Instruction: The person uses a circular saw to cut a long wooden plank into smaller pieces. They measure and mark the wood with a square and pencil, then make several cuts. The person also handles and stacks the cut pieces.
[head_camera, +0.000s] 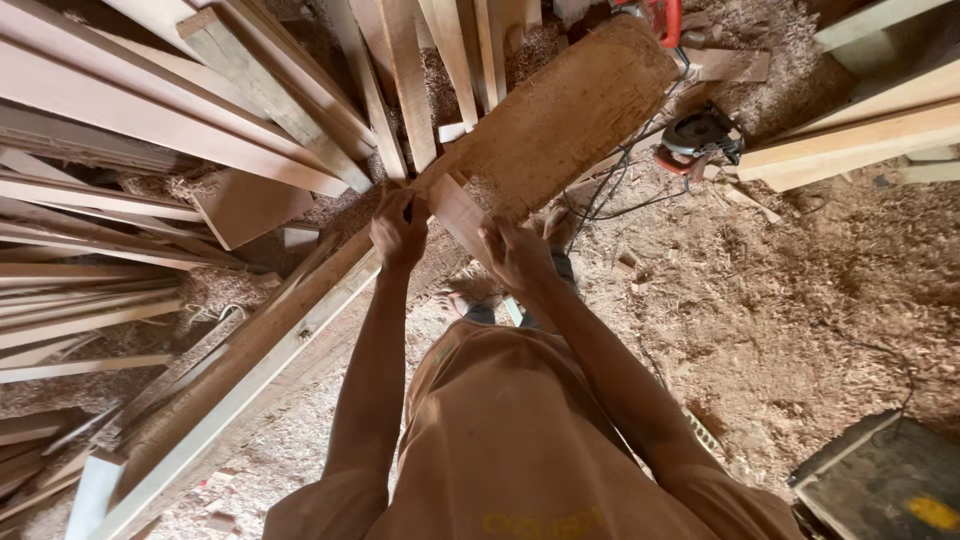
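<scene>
Two bare hands are gripping one wide, rough wooden plank (560, 115), seen from above by a camera on the person's head. The fingers of the left hand (398, 232) are curling closed around the plank's near end, where it narrows between other boards. The fingers of the right hand (515, 252) are wrapping shut around the same near end, just beside the left hand, with the knuckles facing the camera. Both forearms are reaching straight forward from short orange sleeves (330, 505) of an orange shirt.

The plank is slanting away from the hands toward the upper right, its far rounded end lying close to a red power tool (660, 15) at the top edge. Its surface is looking pale brown, worn and dusty.

To the left of the hands, a long light timber beam (240, 385) is running diagonally from the lower left up to the plank's near end. Beyond it, a heap of thin wooden slats (90, 290) is spreading across the left side, and more boards are fanning out along the top.

To the right of the plank, a red and black circular saw (695, 140) is sitting on the ground with black cable (600, 200) trailing toward the hands. Sawdust (800, 300) is covering the floor. A dark flat object with a yellow mark (885, 480) is lying in the lower right corner.
</scene>
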